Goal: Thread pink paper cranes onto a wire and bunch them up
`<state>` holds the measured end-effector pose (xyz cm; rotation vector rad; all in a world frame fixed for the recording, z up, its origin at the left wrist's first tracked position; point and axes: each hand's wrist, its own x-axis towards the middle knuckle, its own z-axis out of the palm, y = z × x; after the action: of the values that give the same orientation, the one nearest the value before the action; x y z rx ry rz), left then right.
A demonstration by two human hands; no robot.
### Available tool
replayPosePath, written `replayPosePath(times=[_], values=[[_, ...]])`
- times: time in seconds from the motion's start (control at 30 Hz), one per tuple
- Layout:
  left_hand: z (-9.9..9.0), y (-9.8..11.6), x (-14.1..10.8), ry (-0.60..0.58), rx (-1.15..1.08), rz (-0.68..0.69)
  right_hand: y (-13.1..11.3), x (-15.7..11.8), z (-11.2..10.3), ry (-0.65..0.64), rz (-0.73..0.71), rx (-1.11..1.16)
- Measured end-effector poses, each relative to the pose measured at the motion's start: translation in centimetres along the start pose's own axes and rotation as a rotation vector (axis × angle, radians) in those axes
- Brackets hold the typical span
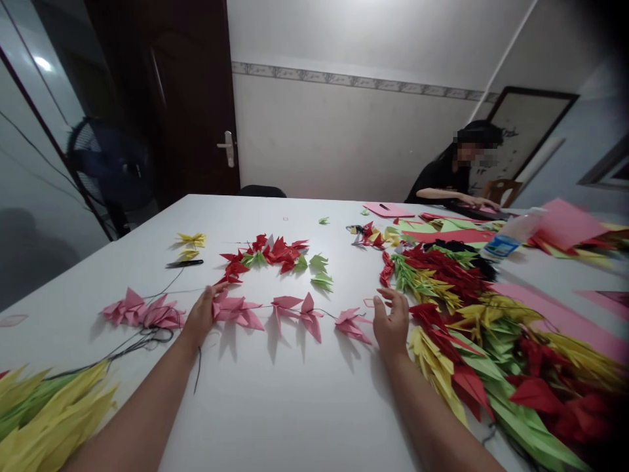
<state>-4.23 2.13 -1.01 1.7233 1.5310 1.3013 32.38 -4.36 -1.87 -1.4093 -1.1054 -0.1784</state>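
Observation:
A dark string threads through several pink folded-paper pieces [295, 311] and stretches between my two hands; shadows on the table below suggest it is slightly raised. My left hand [202, 314] is closed on the string beside a pink piece. At the other end my right hand [392, 320] has curled fingers and seems to pinch the string, though the contact is hard to see. More pink pieces [142, 309] lie bunched left of my left hand, next to loops of dark string [147, 337].
Beyond my hands lie red folded pieces [280, 252], green pieces [322, 282], yellow pieces [190, 240] and small black snips [184, 264]. Garlands [491, 328] crowd the right, with a plastic bottle [514, 236] behind; another yellow-green garland [54, 413] lies near left. A person [442, 170] sits across the table.

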Motion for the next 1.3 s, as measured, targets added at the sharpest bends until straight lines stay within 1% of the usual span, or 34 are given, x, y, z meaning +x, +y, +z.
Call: replayPosePath(times=[0.1, 0.17, 0.37, 0.53, 0.67, 0.73, 0.8, 0.87, 0.9, 0.93, 1.0, 1.07, 1.1, 1.13, 1.2, 1.23, 1.3], values=[[0.1, 0.3, 0.0, -0.062, 0.166, 0.021, 0.0, 0.0, 0.1, 0.003, 0.028, 0.018], [0.1, 0.5, 0.0, -0.065, 0.245, 0.014, -0.1, 0.0, 0.1, -0.001, 0.042, 0.024], [0.1, 1.1, -0.2, -0.080, 0.367, 0.034, -0.1, 0.0, 0.0, -0.019, 0.062, 0.034], [0.1, 1.6, -0.5, -0.092, 0.508, 0.006, 0.0, -0.1, 0.1, -0.023, 0.087, 0.044], [0.0, 1.9, -0.6, -0.095, 0.546, 0.041, 0.5, -0.1, 0.2, -0.038, 0.073, 0.029], [0.0, 1.9, -0.6, -0.088, 0.543, 0.034, 0.3, 0.0, 0.0, -0.042, 0.016, -0.003], [0.0, 1.8, -0.5, -0.058, 0.537, -0.002, -1.0, 0.1, -0.3, -0.049, -0.112, -0.047], [0.0, 1.7, -0.4, -0.029, 0.521, -0.036, -3.6, -0.4, -0.4, -0.100, -0.285, -0.076], [0.0, 1.7, -0.3, -0.027, 0.508, -0.045, -5.3, -0.8, -0.2, -0.160, -0.362, -0.077], [0.0, 1.7, -0.3, -0.030, 0.495, -0.052, -7.2, -1.5, 0.3, -0.252, -0.433, -0.071], [0.0, 1.7, -0.3, -0.038, 0.471, -0.058, -11.0, -3.5, 1.9, -0.446, -0.529, -0.078], [0.1, 1.6, -0.4, -0.036, 0.459, -0.052, -14.0, -5.8, 4.4, -0.622, -0.621, -0.090], [0.1, 1.6, -0.4, -0.034, 0.454, -0.046, -15.0, -6.8, 5.9, -0.688, -0.651, -0.107], [0.1, 1.5, -0.4, -0.035, 0.448, -0.038, -15.6, -7.7, 7.3, -0.743, -0.669, -0.128], [0.1, 1.2, -0.5, -0.044, 0.423, -0.020, -16.1, -8.9, 9.7, -0.794, -0.671, -0.168], [0.1, 1.1, -0.5, -0.047, 0.405, -0.010, -16.0, -9.2, 10.6, -0.802, -0.646, -0.195], [0.1, 1.1, -0.5, -0.054, 0.371, 0.016, -15.6, -9.2, 11.6, -0.818, -0.574, -0.256]])
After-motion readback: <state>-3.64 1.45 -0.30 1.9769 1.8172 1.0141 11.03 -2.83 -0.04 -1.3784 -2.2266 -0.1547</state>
